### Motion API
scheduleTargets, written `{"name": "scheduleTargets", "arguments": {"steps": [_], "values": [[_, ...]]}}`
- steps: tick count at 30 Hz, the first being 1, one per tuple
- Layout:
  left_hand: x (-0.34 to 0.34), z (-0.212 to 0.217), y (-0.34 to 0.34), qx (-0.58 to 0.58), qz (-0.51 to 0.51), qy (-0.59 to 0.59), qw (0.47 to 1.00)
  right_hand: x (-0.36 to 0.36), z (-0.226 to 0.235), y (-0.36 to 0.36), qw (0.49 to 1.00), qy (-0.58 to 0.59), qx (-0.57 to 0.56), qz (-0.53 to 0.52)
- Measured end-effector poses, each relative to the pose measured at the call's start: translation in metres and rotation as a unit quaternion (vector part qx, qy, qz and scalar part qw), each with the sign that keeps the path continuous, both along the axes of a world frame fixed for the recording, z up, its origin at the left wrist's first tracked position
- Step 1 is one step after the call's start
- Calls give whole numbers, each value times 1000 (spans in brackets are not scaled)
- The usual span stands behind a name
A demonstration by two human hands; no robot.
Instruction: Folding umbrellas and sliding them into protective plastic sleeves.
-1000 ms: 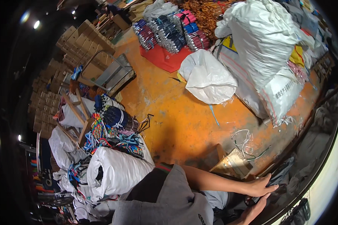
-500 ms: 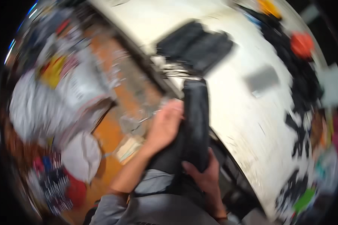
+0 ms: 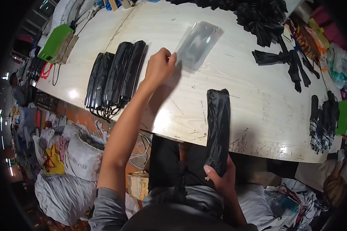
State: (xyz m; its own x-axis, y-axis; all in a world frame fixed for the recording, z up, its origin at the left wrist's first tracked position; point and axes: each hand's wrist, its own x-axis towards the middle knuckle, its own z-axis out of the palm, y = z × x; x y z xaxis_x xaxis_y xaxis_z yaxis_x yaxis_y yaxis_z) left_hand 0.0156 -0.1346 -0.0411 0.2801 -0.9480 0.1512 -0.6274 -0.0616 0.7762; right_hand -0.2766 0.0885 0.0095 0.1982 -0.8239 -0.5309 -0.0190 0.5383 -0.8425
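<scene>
My right hand (image 3: 221,177) is wrapped around the lower end of a folded black umbrella (image 3: 218,127), which stands out past the table's near edge. My left hand (image 3: 160,67) is over the table with its fingers curled in. Its thumb and forefinger meet at the left edge of a stack of clear plastic sleeves (image 3: 198,46). Whether a sleeve is between them is hidden. Left of that hand, several folded black umbrellas (image 3: 115,73) in shiny sleeves lie side by side, their cord loops at the table's edge.
The pale table (image 3: 173,115) has a green box (image 3: 54,43) at far left. Black fabric pieces (image 3: 258,23) are heaped at the back right. More umbrellas (image 3: 323,119) lie at the right edge beside another green box (image 3: 343,117). White sacks (image 3: 81,154) crowd the floor at left.
My left hand has left the umbrella and reached out over the table to the clear sleeves. The right hand still grips the umbrella. My view has turned and sharpened.
</scene>
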Motion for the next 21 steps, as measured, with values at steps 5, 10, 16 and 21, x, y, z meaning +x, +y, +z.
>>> {"name": "scheduleTargets", "arguments": {"steps": [5,10,16,21], "values": [[14,-17,-40,112,-32,-164,980,-6,-6,-2,1000,22,-7,8],[26,-29,-42,32,-77,-280,956,0,-20,-4,999,-7,-32,16],[10,-1,-18,63,-10,-124,990,4,-21,-3,998,-23,-48,12],[14,19,16,80,5,416,906,0,-18,-1,998,-27,-51,16]]}}
